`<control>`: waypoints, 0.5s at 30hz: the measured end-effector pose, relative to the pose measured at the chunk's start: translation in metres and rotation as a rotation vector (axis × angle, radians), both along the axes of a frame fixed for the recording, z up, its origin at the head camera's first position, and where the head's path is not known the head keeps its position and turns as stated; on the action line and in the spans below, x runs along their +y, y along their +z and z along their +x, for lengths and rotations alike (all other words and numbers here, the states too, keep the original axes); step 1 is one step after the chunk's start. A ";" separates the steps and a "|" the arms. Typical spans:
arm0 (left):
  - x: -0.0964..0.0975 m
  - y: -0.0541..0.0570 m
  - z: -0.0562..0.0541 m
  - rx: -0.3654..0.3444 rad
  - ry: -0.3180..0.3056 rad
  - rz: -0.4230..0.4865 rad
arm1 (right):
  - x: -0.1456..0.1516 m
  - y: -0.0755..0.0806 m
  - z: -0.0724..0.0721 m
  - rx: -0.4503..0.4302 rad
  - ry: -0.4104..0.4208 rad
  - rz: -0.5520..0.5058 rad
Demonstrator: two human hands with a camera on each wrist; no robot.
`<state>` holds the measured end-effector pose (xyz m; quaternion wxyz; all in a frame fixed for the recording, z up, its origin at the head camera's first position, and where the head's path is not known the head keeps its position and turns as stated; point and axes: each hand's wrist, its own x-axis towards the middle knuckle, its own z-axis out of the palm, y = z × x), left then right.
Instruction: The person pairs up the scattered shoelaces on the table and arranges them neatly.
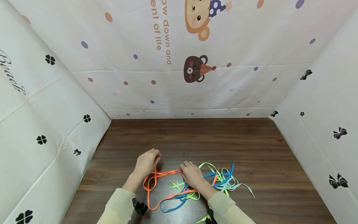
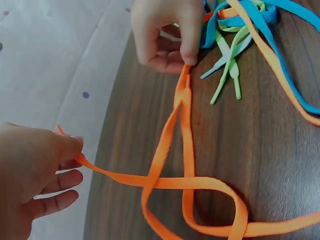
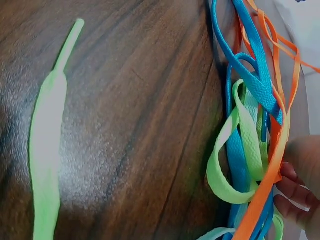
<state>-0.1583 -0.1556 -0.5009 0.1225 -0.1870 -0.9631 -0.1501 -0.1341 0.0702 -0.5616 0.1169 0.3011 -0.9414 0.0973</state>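
Note:
Between the thumb and finger of my left hand (image 1: 147,161) is one end of an orange shoelace (image 2: 170,183), its tip poking out above the thumb. The lace crosses over itself in loops on the table. My right hand (image 1: 193,175) pinches orange lace close over the table, beside a lace tip seen in the left wrist view. Around and beneath the right hand lie tangled blue laces (image 3: 255,80) and yellow-green laces (image 3: 47,135). Pale mint laces (image 1: 232,187) spread out to its right. Part of the tangle is hidden under that hand.
The dark wood-grain table (image 1: 134,133) is enclosed by a white printed back sheet (image 1: 167,93) and side sheets. Black wrist cameras, such as the left one (image 1: 139,207), sit at both sleeves. A yellow-green lace end (image 1: 202,219) lies near the right wrist.

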 end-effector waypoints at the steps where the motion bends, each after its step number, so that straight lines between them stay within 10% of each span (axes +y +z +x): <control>1: -0.002 0.002 0.001 0.000 0.006 0.005 | 0.000 0.000 0.000 0.005 -0.001 -0.006; 15: -0.036 0.013 0.005 0.048 0.096 0.060 | 0.011 0.016 -0.008 -0.131 0.000 -0.224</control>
